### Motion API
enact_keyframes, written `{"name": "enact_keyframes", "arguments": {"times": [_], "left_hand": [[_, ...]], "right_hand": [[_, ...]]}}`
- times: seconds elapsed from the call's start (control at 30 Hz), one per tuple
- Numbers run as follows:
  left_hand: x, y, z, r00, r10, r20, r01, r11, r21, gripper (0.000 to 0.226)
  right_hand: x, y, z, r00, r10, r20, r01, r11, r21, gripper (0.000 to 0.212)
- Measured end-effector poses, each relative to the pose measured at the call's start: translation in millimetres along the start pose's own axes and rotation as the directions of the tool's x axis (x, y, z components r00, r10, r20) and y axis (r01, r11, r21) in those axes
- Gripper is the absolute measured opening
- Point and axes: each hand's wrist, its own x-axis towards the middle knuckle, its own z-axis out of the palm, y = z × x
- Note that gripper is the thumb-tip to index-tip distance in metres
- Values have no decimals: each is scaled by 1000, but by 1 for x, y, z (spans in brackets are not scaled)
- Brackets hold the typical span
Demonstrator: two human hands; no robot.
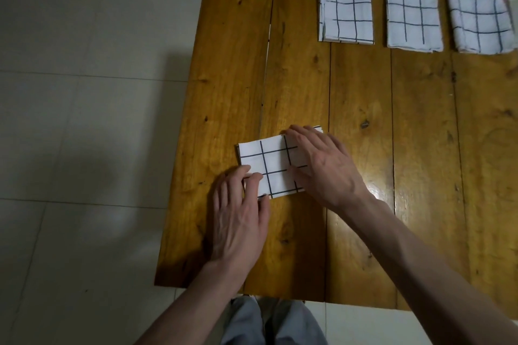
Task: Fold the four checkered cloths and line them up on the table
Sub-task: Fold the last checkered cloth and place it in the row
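A folded white cloth with dark check lines (270,161) lies on the near part of the wooden table (364,126). My right hand (322,165) lies flat on its right half, fingers straight. My left hand (241,204) rests at its near left corner, fingertips on the cloth's edge. Three more folded checkered cloths sit in a row along the far edge: one (346,9), a second (413,13) and a third (480,19) at the far right.
The table is made of long planks and stands on a pale tiled floor (84,92). Its left edge runs close to my left hand. My knees in grey trousers (269,322) show below the near edge.
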Motion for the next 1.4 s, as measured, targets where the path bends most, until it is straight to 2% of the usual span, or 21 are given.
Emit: {"name": "enact_keyframes", "arguments": {"times": [0.17, 0.37, 0.4, 0.47, 0.6, 0.7, 0.8, 0.87, 0.93, 0.97, 1.03, 1.1, 1.13, 1.23, 1.27, 1.33, 1.4], "left_hand": [[1, 8, -1, 997, -77, -13, 76, 995, -66, 44], [5, 11, -2, 986, -165, -17, 163, 984, -68, 54], [6, 11, -2, 986, -167, -17, 166, 984, -66, 55], [6, 12, -3, 986, -165, 4, 165, 985, -58, 57], [8, 18, -6, 983, -169, 74, 173, 984, -52, 64], [11, 23, -15, 979, -178, 95, 187, 979, -84, 67], [14, 27, -28, 962, -228, 147, 254, 948, -194, 73], [17, 30, -41, 955, -240, 173, 280, 922, -267, 71], [19, 37, -58, 930, -262, 258, 349, 852, -390, 68], [19, 40, -66, 897, -286, 337, 425, 768, -479, 67], [17, 52, -86, 801, -310, 512, 594, 521, -613, 64], [15, 66, -112, 714, -314, 626, 700, 323, -636, 54], [13, 72, -126, 683, -317, 658, 730, 266, -630, 47], [8, 87, -171, 632, -395, 667, 762, 157, -629, 18], [8, 89, -187, 626, -423, 654, 760, 148, -632, 17], [6, 91, -220, 650, -468, 599, 730, 168, -662, 26], [7, 95, -255, 700, -499, 510, 671, 216, -710, 21]], "right_hand": [[5, 1, -8, 999, 44, -23, -46, 996, -78, 67], [6, 1, -19, 989, 137, 59, -130, 986, -107, 47], [5, 1, -21, 988, 135, 79, -128, 988, -87, 44], [2, 0, -25, 979, 136, 149, -146, 987, 61, 39], [-12, 4, -36, 945, 128, 301, -227, 919, 321, 21], [-29, 6, -38, 922, 197, 333, -349, 796, 494, 7], [-45, 4, -42, 892, 283, 351, -451, 590, 670, 6], [-55, -2, -49, 879, 330, 344, -468, 456, 757, 9], [-63, -11, -59, 871, 367, 327, -456, 358, 815, 11], [-66, -17, -66, 871, 372, 322, -448, 327, 832, 13], [-72, -30, -84, 872, 376, 315, -434, 291, 853, 17], [-78, -45, -105, 875, 377, 303, -418, 273, 866, 19], [-81, -52, -115, 880, 369, 297, -411, 284, 866, 20], [-93, -76, -151, 890, 338, 306, -416, 327, 848, 21], [-96, -84, -163, 892, 332, 308, -416, 334, 846, 20], [-100, -104, -185, 896, 329, 297, -410, 361, 838, 16], [-103, -124, -208, 914, 322, 249, -373, 419, 828, 13]]}}
